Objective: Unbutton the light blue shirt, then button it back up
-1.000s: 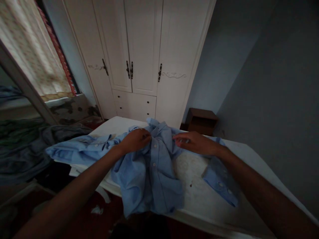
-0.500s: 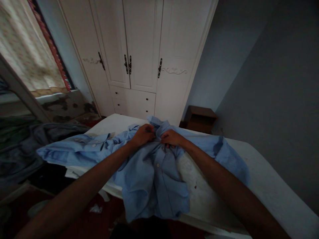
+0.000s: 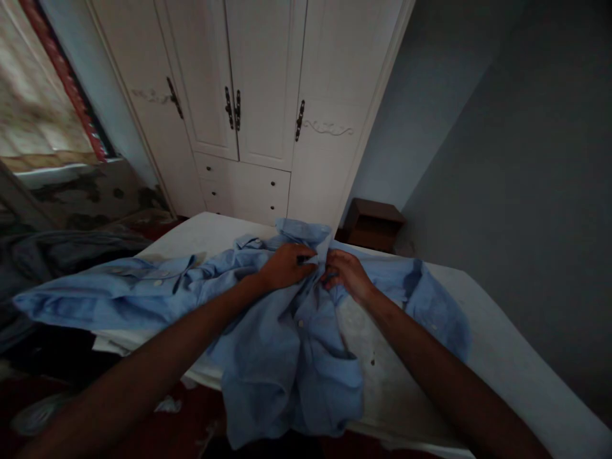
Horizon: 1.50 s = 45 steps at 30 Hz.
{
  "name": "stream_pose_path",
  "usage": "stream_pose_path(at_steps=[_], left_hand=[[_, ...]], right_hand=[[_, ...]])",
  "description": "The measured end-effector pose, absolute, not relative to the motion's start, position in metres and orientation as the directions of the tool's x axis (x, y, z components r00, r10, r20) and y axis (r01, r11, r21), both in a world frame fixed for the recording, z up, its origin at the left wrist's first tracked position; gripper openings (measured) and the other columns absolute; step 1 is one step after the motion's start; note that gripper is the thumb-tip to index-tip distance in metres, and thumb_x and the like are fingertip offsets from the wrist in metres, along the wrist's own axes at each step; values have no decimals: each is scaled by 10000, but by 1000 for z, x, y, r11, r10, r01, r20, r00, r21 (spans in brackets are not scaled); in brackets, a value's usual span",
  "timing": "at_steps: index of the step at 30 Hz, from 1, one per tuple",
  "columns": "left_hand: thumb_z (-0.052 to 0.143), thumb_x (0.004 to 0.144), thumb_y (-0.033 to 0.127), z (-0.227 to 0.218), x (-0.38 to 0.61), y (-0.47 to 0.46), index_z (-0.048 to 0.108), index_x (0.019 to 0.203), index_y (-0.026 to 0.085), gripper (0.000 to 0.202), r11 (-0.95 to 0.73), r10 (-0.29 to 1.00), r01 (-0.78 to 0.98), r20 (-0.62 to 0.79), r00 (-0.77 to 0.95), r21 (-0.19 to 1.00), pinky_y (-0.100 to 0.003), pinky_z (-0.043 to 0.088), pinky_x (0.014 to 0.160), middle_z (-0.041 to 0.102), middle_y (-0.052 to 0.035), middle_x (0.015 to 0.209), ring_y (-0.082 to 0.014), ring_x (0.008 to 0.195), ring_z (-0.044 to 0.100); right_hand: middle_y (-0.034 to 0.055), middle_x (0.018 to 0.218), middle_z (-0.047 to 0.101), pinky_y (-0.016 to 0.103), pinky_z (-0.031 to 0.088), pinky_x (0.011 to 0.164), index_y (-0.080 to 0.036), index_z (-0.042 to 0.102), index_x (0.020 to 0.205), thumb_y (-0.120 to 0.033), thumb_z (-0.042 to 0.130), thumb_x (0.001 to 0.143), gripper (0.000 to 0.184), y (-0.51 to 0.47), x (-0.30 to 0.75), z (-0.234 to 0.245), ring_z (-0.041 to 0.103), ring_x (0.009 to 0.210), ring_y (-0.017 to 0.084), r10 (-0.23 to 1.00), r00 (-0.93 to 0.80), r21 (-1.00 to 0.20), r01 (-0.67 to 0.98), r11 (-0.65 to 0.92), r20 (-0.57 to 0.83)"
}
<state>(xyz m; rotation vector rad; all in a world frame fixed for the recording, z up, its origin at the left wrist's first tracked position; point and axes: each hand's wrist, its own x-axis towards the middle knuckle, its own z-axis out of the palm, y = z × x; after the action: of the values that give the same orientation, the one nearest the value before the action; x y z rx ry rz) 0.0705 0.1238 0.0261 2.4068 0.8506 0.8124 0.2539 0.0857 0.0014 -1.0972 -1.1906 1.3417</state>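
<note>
A light blue button-up shirt (image 3: pixel 287 357) lies crumpled on a white table (image 3: pixel 497 376), its front hanging over the near edge and one sleeve stretched out to the left. My left hand (image 3: pixel 287 266) pinches the shirt's front just below the collar. My right hand (image 3: pixel 347 273) grips the facing edge of the front, a finger's width from the left hand. Both hands have their fingers closed on the cloth near the top buttons.
A white wardrobe (image 3: pixel 268 95) with dark handles and small drawers stands behind the table. A brown bedside cabinet (image 3: pixel 373 223) sits in the corner to its right. Dark clothes (image 3: pixel 62 248) are piled at the left under a curtained window. A grey wall runs along the right.
My right hand moved left from the shirt's right side and closed on the front next to my left hand. The right sleeve was drawn up onto the table. The camera tilted down a little.
</note>
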Motion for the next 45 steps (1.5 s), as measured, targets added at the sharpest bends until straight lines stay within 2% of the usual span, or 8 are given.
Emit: stream_pose_path(at_steps=[6, 11, 16, 21, 28, 33, 40, 45], left_hand=[[546, 829, 282, 13, 76, 124, 697, 962, 189, 221, -770, 636, 519, 383, 670, 371, -321, 464, 833, 698, -66, 943, -222, 901, 634], [517, 875, 352, 2, 73, 127, 667, 1056, 194, 283, -773, 633, 561, 409, 657, 296, -336, 466, 852, 689, -83, 1031, -244, 972, 630], [506, 895, 391, -1, 70, 127, 665, 1011, 178, 290, -815, 579, 500, 413, 703, 291, -327, 468, 830, 680, -90, 977, -233, 926, 633], [556, 863, 519, -8, 68, 128, 666, 1047, 184, 397, -812, 583, 484, 470, 662, 326, -308, 465, 836, 689, -81, 961, -221, 913, 635], [514, 906, 412, -11, 70, 131, 701, 912, 161, 313, -804, 595, 426, 564, 573, 415, -304, 483, 774, 703, -68, 862, -194, 817, 642], [500, 901, 344, -8, 73, 128, 699, 956, 155, 280, -782, 611, 330, 547, 573, 528, -309, 482, 814, 705, -65, 898, -194, 859, 643], [477, 895, 326, -10, 72, 129, 691, 949, 146, 285, -678, 640, 170, 461, 615, 715, -287, 485, 805, 697, -48, 910, -180, 864, 639], [485, 877, 335, -15, 71, 132, 693, 931, 143, 288, -615, 668, 160, 402, 627, 773, -283, 486, 784, 695, -42, 880, -177, 845, 637]], right_hand=[[-37, 643, 551, 204, 495, 393, -211, 533, 779, -538, 653, 697, 358, 81, 253, 1, 606, 568, 133, 988, -21, -979, 132, 156, 154], [7, 767, 571, 235, 520, 484, -211, 586, 833, -501, 582, 789, 294, 74, 250, 1, 568, 652, 141, 954, 0, -916, 280, 287, 299], [16, 732, 598, 257, 495, 658, -208, 604, 752, -413, 569, 841, 226, 72, 248, -2, 578, 715, 160, 885, -31, -698, 601, 388, 465], [7, 677, 628, 254, 469, 650, -204, 659, 752, -359, 525, 872, 237, 71, 251, -3, 590, 629, 151, 861, -60, -591, 703, 396, 505], [41, 726, 694, 256, 458, 656, -191, 699, 766, -287, 549, 853, 198, 72, 257, -5, 616, 642, 158, 758, -103, -361, 833, 419, 644], [6, 638, 633, 240, 446, 607, -191, 656, 709, -267, 567, 816, 159, 75, 256, -5, 567, 580, 134, 769, -36, -466, 777, 423, 639], [-30, 550, 549, 226, 422, 471, -187, 633, 740, -416, 591, 792, 238, 77, 257, -9, 522, 475, 116, 924, 6, -840, 420, 344, 382], [-21, 530, 578, 239, 454, 469, -183, 670, 779, -460, 624, 782, 281, 76, 254, -15, 554, 465, 133, 949, 66, -884, 388, 261, 309]])
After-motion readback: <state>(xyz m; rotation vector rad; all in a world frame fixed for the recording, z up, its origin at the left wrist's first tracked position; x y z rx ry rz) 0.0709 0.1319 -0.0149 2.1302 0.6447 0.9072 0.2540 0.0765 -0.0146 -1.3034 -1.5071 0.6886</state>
